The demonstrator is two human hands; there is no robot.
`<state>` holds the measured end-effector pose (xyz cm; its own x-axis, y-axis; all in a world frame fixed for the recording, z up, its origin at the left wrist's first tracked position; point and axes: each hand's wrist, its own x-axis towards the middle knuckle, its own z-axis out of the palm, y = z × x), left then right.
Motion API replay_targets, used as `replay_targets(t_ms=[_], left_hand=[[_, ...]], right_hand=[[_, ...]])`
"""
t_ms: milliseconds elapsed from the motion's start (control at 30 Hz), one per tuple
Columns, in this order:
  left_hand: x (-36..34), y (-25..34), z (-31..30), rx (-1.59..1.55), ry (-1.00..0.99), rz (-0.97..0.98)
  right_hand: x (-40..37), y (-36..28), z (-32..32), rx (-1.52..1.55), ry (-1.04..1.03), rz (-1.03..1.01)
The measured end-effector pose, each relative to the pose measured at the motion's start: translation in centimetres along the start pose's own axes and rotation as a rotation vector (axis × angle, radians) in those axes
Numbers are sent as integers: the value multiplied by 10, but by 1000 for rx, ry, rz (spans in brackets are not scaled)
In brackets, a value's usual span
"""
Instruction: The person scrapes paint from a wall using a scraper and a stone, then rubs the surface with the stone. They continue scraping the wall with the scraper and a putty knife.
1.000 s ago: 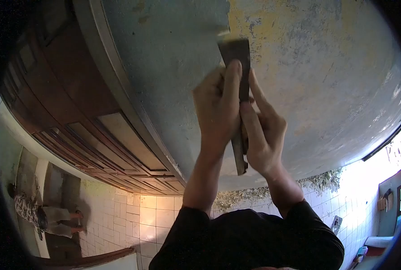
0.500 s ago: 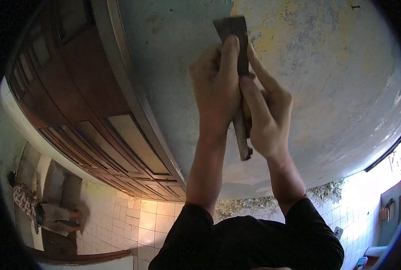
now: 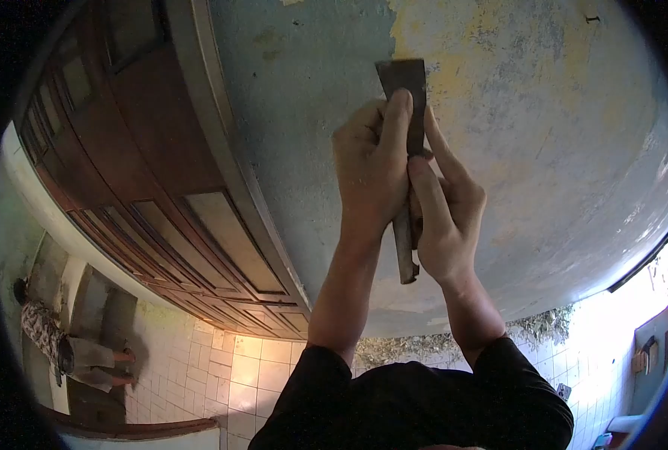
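Both hands are closed on a scraper (image 3: 405, 73) with a dark, flared metal blade and a long handle. My left hand (image 3: 373, 161) grips its upper part, the thumb lying flat along the blade. Lower down, my right hand (image 3: 448, 206) wraps the handle, its index finger stretched up beside the blade. The handle's end sticks out below, between my wrists. Behind the blade is a painted wall (image 3: 289, 97), blue-green on the left, with the blade's top edge overlapping the border of a patch of exposed yellow and pale grey (image 3: 491, 67).
A brown wooden door (image 3: 161, 165) with glass panels and its frame stand at the left. Paint flakes (image 3: 416, 346) lie heaped on the tiled floor (image 3: 255, 375) along the wall's foot. Another person (image 3: 56, 337) stands far off at lower left. A nail (image 3: 593, 19) juts from the wall.
Both hands and the scraper have moved down and slightly right in view, away from the top of the wall. The grip is the same.
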<state>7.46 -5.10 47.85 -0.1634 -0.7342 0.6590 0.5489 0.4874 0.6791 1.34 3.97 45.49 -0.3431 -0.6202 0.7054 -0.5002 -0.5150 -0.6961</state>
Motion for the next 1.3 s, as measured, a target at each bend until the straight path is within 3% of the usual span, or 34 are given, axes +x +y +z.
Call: replay_targets(t_ms=[100, 133, 167, 233, 267, 333, 367, 433, 567, 633, 667, 800, 867, 1000, 1233, 1300], left_hand=[[-21, -20, -7, 110, 4, 30], [-31, -19, -2, -32, 39, -83], [-23, -20, -3, -33, 38, -76], [-11, -18, -7, 180, 12, 132], [-12, -13, -7, 181, 8, 118], [-6, 9, 0, -85, -34, -111], [-7, 3, -2, -86, -37, -109], [-11, -17, -10, 127, -30, -1], [-5, -18, -7, 141, 4, 16], [17, 0, -2, 60, -3, 85], [18, 7, 1, -74, -30, 23], [2, -3, 3, 37, 11, 40], [-4, -12, 7, -99, 29, 2], [20, 2, 4, -1, -31, 79], [13, -11, 7, -58, 0, 65], [35, 3, 10, 53, 1, 214]], right_hand=[[-23, 8, 2, -2, 15, 7], [-28, 11, 1, -8, 16, 41], [-23, 15, 1, -8, 16, 34], [-14, 14, 2, -41, 28, 5], [-12, 8, 3, -43, 31, 19], [-5, -6, 5, 3, 42, -13], [-6, -3, 4, 3, 45, -17], [-13, 10, 3, 4, 34, 3], [-8, 14, 14, 22, 135, -59], [11, -5, 12, 49, 82, -51], [16, -6, 12, 84, 84, -53], [3, -2, 10, 44, 120, -66], [-1, 22, 5, 25, 114, -156], [15, -8, 4, 82, 72, -37], [18, 3, 4, 39, 112, -145], [27, -12, 2, 26, 101, -106]])
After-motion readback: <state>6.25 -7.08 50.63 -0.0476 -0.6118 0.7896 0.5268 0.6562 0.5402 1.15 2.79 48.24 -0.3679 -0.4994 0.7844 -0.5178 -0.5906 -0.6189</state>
